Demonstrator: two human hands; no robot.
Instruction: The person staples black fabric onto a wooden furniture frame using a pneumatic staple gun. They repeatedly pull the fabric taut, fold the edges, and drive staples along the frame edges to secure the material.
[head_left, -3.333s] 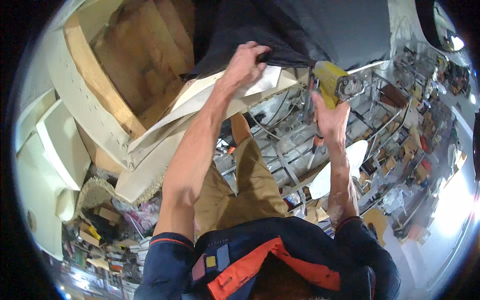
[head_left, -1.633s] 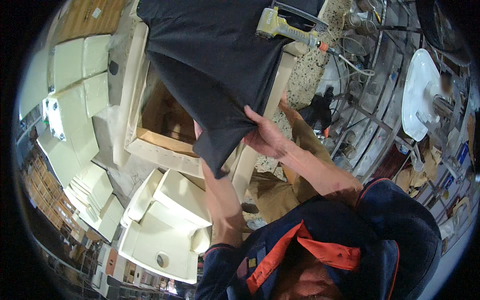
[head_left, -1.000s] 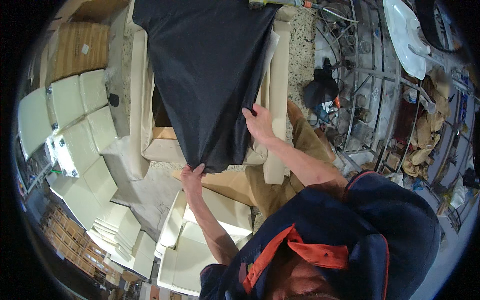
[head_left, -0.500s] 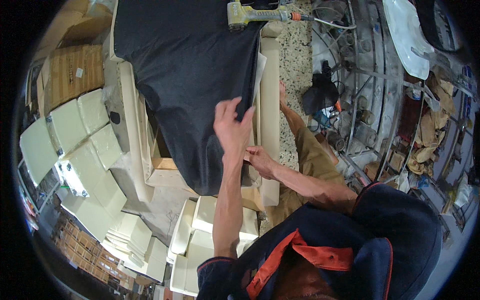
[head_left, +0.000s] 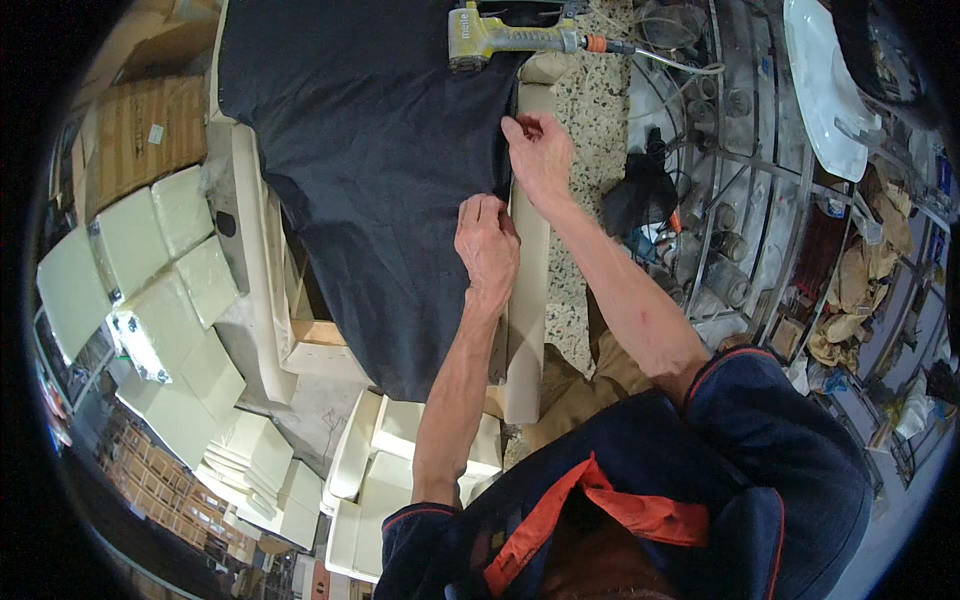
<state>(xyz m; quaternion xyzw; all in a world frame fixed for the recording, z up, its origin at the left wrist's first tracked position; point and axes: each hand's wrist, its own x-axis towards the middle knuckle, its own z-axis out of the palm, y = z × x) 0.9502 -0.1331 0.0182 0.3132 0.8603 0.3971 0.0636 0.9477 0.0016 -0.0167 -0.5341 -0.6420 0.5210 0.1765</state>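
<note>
A sheet of black fabric (head_left: 370, 200) lies over the underside of a cream upholstered furniture frame (head_left: 533, 300), with its lower end hanging loose across an open wooden part. Along the fabric's right edge my left hand (head_left: 487, 245) is closed, its fingers curled down onto the cloth. Farther up that same edge, my right hand (head_left: 541, 163) pinches the fabric between thumb and fingers where it meets the cream side rail. A yellow-and-grey air staple gun (head_left: 510, 37) rests on the cloth beyond both hands, its orange hose fitting pointing right.
Plastic-wrapped cream cushions (head_left: 165, 300) are stacked at left beside a cardboard box (head_left: 150, 135). More cream padded pieces (head_left: 400, 455) stand near the frame's lower end. At right are a metal rack (head_left: 745, 160) with glass jars, a black bundle (head_left: 637, 190) and a white curved panel (head_left: 822, 90).
My right hand has moved from below the left hand to farther up the fabric's right edge. The left hand, spread and raised before, is now curled on the cloth.
</note>
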